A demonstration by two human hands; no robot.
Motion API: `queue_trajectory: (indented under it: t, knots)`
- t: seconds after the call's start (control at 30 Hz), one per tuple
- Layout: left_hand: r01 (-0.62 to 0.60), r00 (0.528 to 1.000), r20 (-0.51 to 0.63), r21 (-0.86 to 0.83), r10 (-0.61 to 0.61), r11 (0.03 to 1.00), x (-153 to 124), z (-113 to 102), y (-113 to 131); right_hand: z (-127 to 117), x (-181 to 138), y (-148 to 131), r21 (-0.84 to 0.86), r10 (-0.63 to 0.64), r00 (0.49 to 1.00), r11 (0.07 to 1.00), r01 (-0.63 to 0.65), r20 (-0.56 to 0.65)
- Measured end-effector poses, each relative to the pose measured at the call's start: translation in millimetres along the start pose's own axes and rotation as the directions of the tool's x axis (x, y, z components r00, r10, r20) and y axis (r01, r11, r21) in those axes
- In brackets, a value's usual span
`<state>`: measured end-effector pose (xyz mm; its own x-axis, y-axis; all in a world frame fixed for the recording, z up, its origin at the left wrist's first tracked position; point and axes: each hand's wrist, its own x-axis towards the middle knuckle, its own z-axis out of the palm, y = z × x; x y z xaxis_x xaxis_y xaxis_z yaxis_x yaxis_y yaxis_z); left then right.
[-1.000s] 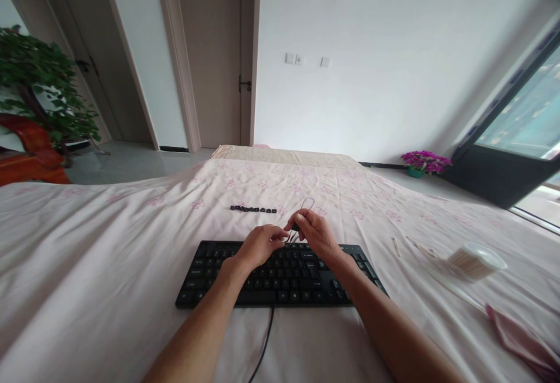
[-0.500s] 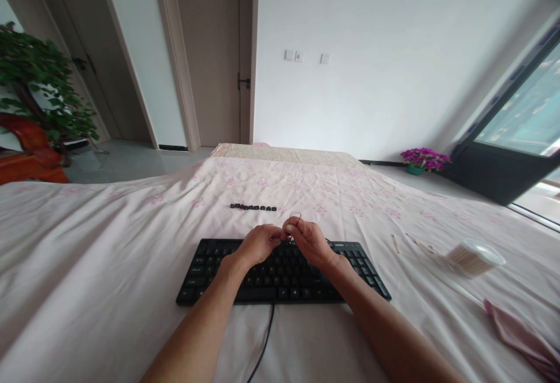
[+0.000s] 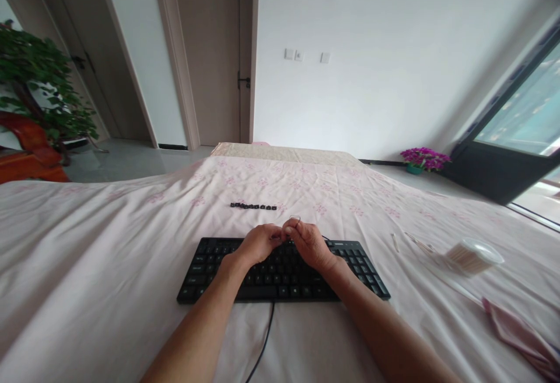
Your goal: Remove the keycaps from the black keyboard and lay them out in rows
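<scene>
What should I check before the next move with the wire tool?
1. Wire tool in the right hand: ok, its loop shows above the fingers.
2. Left hand close beside the right: ok.
3. Keyboard lying on the cloth: ok.
4. Tool's lower end engaged: cannot tell, hidden by the hands.
5. Row of small black pieces clear of both hands: ok.
6. Cable clear of both hands: ok.

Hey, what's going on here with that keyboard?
Someone is working at a black keyboard lying on a patterned cloth. The right hand pinches a thin wire loop near the keyboard's far edge; the left hand is close beside it, and I can't tell whether it holds anything. Beyond, what look like black keycaps lie in a row.
</scene>
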<state>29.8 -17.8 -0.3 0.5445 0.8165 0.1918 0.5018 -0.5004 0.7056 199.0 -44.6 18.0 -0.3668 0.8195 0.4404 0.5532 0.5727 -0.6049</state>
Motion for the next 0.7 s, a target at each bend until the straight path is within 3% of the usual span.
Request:
queue_trajectory:
  t: [0.17, 0.53, 0.7]
  knots:
    - [0.017, 1.000, -0.002, 0.029, -0.017, 0.999, 0, 0, 2, 5, -3, -1, -0.012, -0.040, 0.999, 0.999, 0.040, 0.025]
    - [0.034, 0.998, -0.055, 0.041, -0.031, 0.999, 0, 6, 6, 7, -7, 1, 0.171, -0.008, 0.990, 0.985, 0.032, -0.144]
    - [-0.051, 0.994, -0.096, -0.008, 0.050, 0.999, 0, 8, 15, 7, -12, 1, 0.229, -0.004, 0.972, 0.972, 0.060, -0.235]
